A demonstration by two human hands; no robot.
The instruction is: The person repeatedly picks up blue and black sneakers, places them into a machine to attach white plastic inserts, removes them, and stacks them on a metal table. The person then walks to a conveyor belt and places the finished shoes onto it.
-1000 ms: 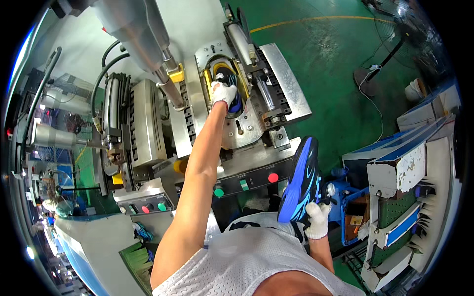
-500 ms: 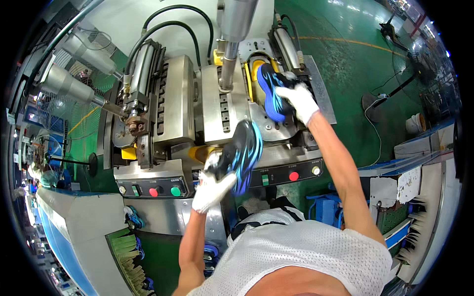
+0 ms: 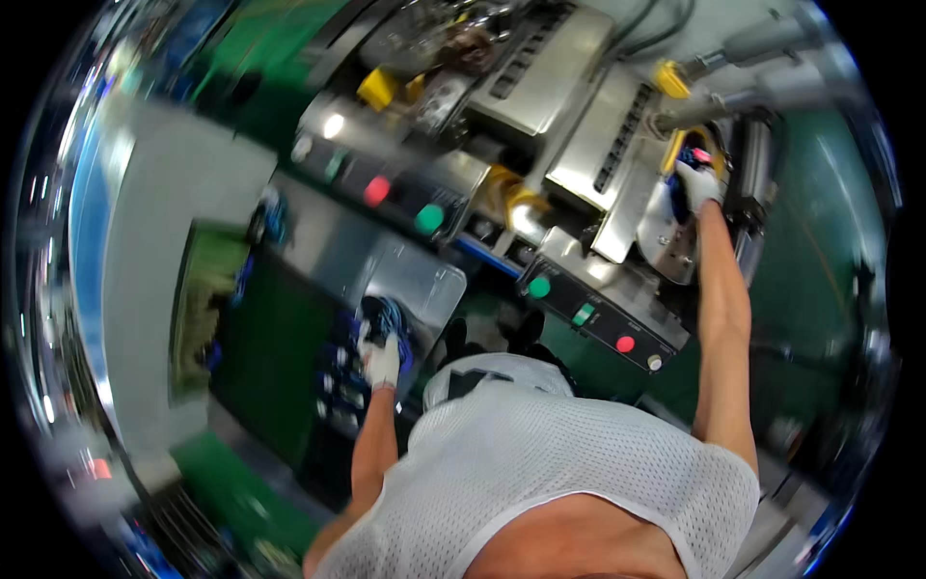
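My left hand (image 3: 382,363), in a white glove, grips a black and blue shoe (image 3: 389,315) low on the left, beside a metal tray and over several other dark blue shoes (image 3: 338,386). My right arm reaches far out to the right side of a steel press machine (image 3: 593,125). There my gloved right hand (image 3: 701,185) is closed on a second dark blue shoe (image 3: 693,150), which lies at the yellow-edged station. Motion blur and the glove hide part of that shoe and the fingertips.
Control panels with red and green buttons (image 3: 603,323) run along the machine's near side, with another panel (image 3: 371,183) further left. A grey metal tray (image 3: 434,275) lies below them. A pale cabinet (image 3: 135,280) stands at the left. Cylinders (image 3: 772,43) jut out at the upper right.
My view has swung left, so the machine sits turned and further up right. My left hand has carried its shoe down and left, away from the machine. My right hand stays at the right station.
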